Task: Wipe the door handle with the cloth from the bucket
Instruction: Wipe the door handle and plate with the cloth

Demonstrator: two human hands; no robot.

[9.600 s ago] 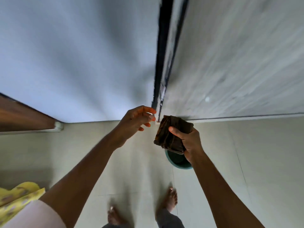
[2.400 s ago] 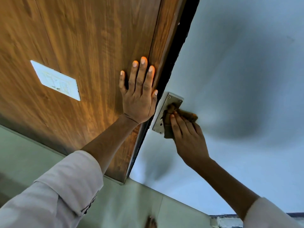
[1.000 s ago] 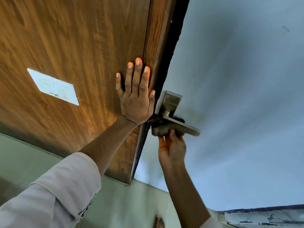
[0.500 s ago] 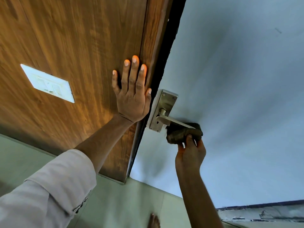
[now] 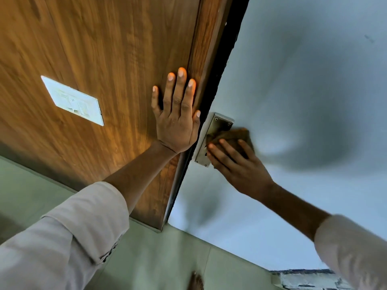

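A metal door handle plate (image 5: 217,126) is fixed to the pale blue-grey door (image 5: 303,91) beside its dark edge. My right hand (image 5: 236,164) presses a brown cloth (image 5: 232,137) flat over the lever, and the lever itself is hidden under cloth and fingers. My left hand (image 5: 178,120) lies flat, fingers spread, on the wooden panel (image 5: 104,59) to the left of the door edge, holding nothing. The bucket is out of sight.
A white switch plate (image 5: 73,101) is set in the wooden panel at the left. Pale floor tiles (image 5: 157,264) run below, with my bare foot (image 5: 195,281) at the bottom edge. A rough grey ledge (image 5: 303,279) shows at the bottom right.
My right hand moved from below the lever's outer end up and left, so the cloth now covers the lever and lower plate. The left hand stayed flat on the wood.
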